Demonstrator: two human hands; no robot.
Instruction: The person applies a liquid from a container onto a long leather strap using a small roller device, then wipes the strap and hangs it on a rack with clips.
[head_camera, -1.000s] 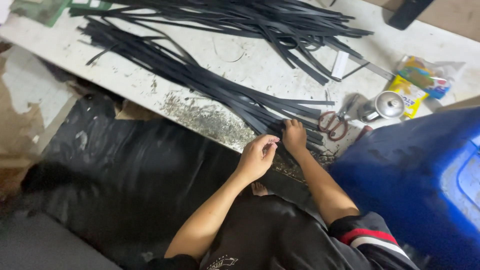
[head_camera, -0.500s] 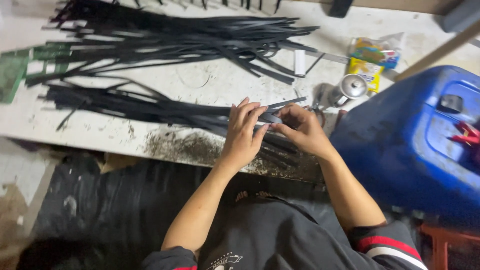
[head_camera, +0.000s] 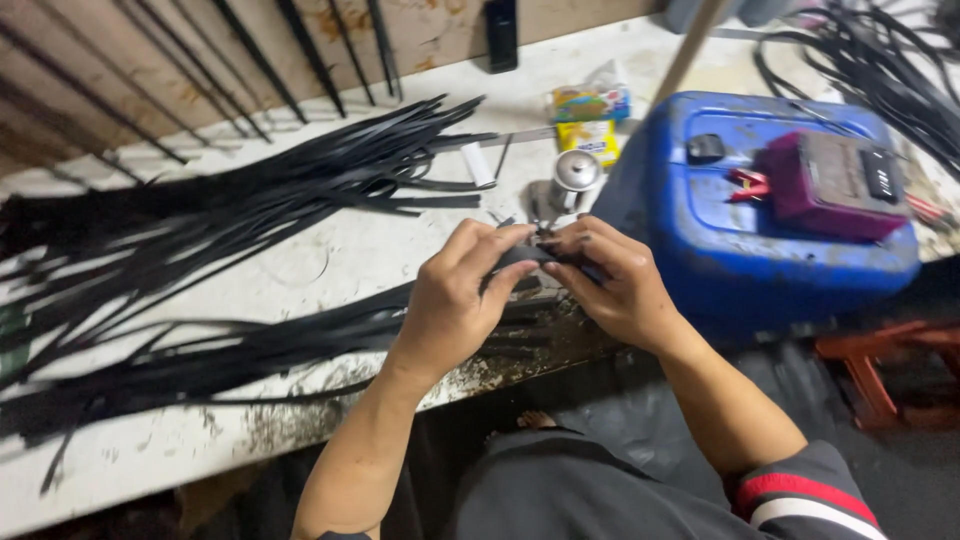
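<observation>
Head view, close above workbench (head_camera: 330, 260)

Bare table (head_camera: 330, 262) opens between the two strip heaps (head_camera: 250, 190). Toward its right edge, the blue drum (head_camera: 740, 245) and metal pot (head_camera: 576, 178) block passage.

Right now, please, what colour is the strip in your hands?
Black strip, seen in the head view.

Two hands (head_camera: 540, 285), one blue drum (head_camera: 780, 240)
</observation>
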